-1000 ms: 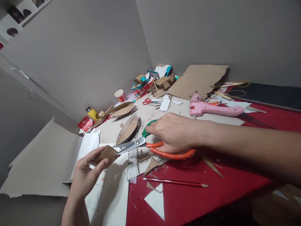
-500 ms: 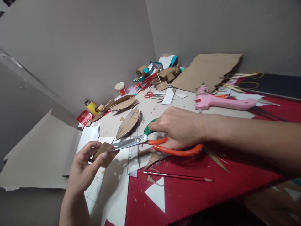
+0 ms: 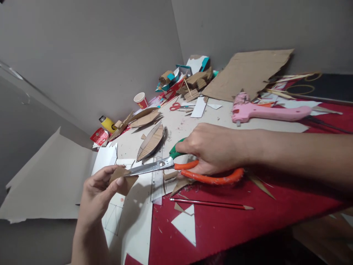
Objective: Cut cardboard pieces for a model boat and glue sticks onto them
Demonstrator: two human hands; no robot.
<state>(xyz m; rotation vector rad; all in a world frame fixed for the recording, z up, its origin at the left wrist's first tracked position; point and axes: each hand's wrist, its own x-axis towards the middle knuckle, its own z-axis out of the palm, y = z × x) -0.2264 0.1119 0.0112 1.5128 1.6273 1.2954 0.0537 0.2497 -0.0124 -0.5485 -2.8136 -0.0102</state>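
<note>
My left hand pinches a small brown piece of cardboard between thumb and fingers. Wrapped round the handles of large scissors, my right hand holds them pointing left. One handle is green and the other orange. The blade tips lie at the cardboard piece, and the blades look nearly closed on it. Just behind the blades rests a leaf-shaped cardboard form. Under the scissors, a clear ruler lies partly covered.
A red pencil and a white paper triangle lie on the red surface. Behind my right arm is a pink glue gun near a large cardboard sheet. A paper cup and yellow bottle stand by the wall.
The scissor blades have closed further over the cardboard piece. The view has shifted slightly; both hands keep their holds.
</note>
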